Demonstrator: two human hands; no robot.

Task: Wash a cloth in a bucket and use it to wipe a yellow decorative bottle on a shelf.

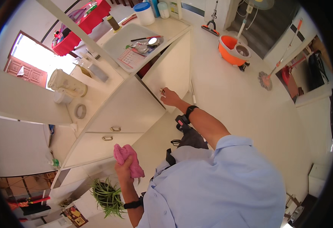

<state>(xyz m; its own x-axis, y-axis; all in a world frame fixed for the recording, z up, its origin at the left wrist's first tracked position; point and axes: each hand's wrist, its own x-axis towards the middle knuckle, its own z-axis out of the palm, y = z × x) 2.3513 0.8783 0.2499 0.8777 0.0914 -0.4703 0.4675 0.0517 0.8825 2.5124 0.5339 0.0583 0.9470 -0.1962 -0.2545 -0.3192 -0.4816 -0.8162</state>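
My left hand [124, 170] holds a folded pink cloth [129, 161] in front of the white cabinet. My right hand [170, 97] has its fingers on the small metal handle [162, 91] of a white cabinet door [170, 69]. That door stands ajar, and a dark gap with something red shows along its upper edge. Beside it, a second cabinet door [126, 105] and a drawer front [98, 149] are closed, each with a metal pull. Above the ajar door, a pale plastic tray [113, 42] on the counter holds a calendar sheet and small items.
On the counter stand a plastic jug [66, 82], a tape roll [80, 111] and a white tub with a blue lid [144, 14]. A spider plant [106, 196] is near my left forearm. An orange mop bucket [230, 57] and a mop [265, 80] stand on the floor.
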